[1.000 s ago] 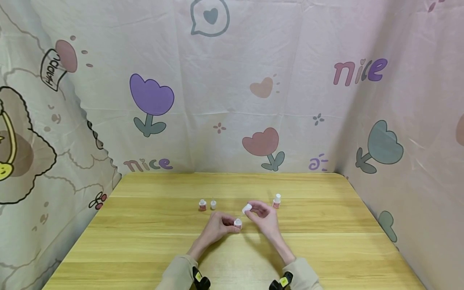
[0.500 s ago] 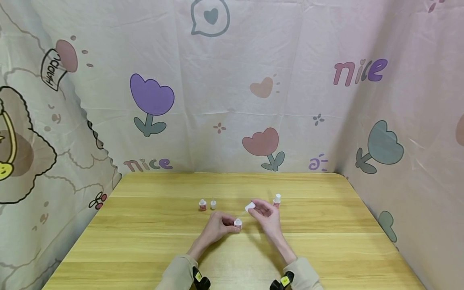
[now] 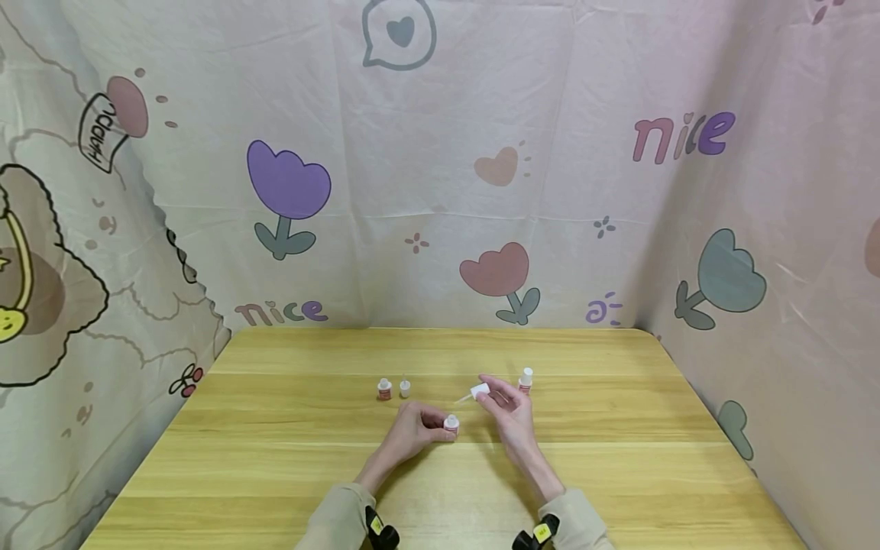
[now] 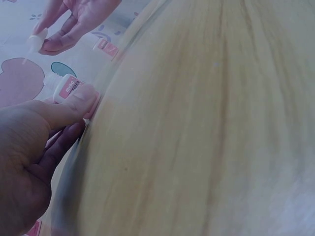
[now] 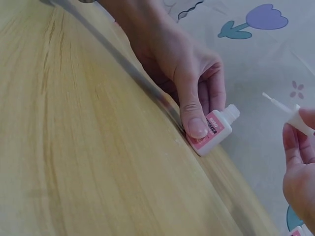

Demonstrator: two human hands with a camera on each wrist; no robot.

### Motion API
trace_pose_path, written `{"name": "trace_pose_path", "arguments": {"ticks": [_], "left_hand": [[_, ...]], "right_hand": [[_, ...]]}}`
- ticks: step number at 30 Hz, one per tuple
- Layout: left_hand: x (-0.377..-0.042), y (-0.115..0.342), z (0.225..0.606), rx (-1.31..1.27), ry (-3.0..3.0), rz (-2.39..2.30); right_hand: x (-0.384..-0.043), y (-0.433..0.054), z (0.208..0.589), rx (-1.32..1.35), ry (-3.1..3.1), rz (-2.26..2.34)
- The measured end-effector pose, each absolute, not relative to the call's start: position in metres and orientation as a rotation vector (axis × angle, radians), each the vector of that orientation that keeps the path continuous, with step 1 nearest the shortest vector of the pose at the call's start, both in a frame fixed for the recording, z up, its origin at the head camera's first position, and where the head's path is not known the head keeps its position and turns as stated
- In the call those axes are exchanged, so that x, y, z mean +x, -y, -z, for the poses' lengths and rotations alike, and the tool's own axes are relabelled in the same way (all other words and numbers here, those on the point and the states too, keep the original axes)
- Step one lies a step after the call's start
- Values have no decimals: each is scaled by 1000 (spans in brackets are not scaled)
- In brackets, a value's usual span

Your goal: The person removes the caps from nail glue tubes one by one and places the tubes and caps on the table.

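My left hand [image 3: 415,429] grips a small white bottle [image 5: 213,132] with a pink label, thumb on its front, and holds it upright on the table. The bottle's threaded neck is uncapped. To its right, my right hand [image 3: 509,410] pinches a white brush cap [image 3: 480,391] between thumb and fingers. The cap's thin applicator brush [image 5: 275,102] points left, out in the air and apart from the bottle's neck. In the left wrist view, the brush cap [image 4: 37,40] shows beyond the held bottle [image 4: 69,88].
An uncapped bottle [image 3: 384,389] with a red label stands behind my left hand. Beside it another brush cap [image 3: 405,389] rests with its stem up. A capped bottle [image 3: 525,380] stands just behind my right hand. The wooden table [image 3: 275,428] meets a patterned cloth [image 3: 412,267] at the back.
My right hand has moved up and to the right, drawing the brush cap away from the bottle's neck and tilting it, so the brush now shows. My left hand and its bottle have stayed put.
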State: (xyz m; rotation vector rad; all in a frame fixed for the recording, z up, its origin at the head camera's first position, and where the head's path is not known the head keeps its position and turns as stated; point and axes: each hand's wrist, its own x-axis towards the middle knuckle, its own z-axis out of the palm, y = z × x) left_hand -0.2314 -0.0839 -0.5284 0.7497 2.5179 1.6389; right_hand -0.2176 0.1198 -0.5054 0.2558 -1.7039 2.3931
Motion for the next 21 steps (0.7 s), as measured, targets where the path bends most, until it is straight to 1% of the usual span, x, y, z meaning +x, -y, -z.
{"name": "trace_pose_path", "arguments": {"ticks": [11, 21], "left_hand": [[-231, 84, 528, 743, -2522, -1633], [-231, 83, 528, 743, -2533, -1626]], "right_hand": [[-217, -121, 505, 155, 1685, -2454], [-218, -122, 507, 151, 1644, -2505]]}}
